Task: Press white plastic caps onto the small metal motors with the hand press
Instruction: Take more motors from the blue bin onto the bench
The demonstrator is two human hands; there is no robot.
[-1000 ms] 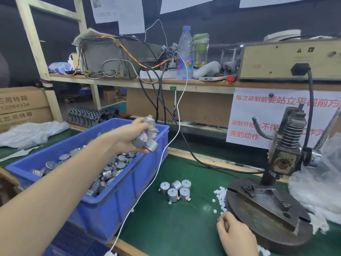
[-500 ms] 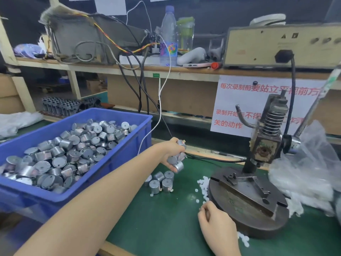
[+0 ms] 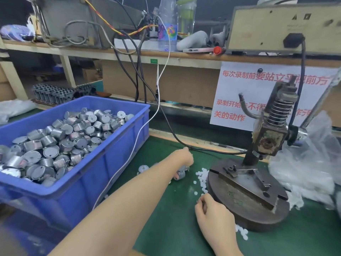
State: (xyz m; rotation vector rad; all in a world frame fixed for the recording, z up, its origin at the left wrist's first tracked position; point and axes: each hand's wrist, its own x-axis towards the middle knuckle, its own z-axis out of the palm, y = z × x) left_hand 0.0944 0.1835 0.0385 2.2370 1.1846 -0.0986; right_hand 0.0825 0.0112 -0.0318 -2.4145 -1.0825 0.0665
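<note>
Two grips low over the green desk (image 3: 173, 233). Left grip (image 3: 181, 159) knuckles-up on a few loose motors (image 3: 180, 174), btwn blue bin (image 3: 83, 191) and hand press (image 3: 267, 137); fingers hidden, so can't tell if holding any. Right grip (image 3: 212, 213) curled at front-left edge of press base (image 3: 239, 196), fingertips (image 3: 203, 200) by the white caps (image 3: 201, 173) (too small to tell whether one pinched). Bin heaped w/ stock motors (image 3: 60, 145). More caps along base rim and beside right wrist. Crumpled clear bag (image 3: 304, 172) right of press.
</note>
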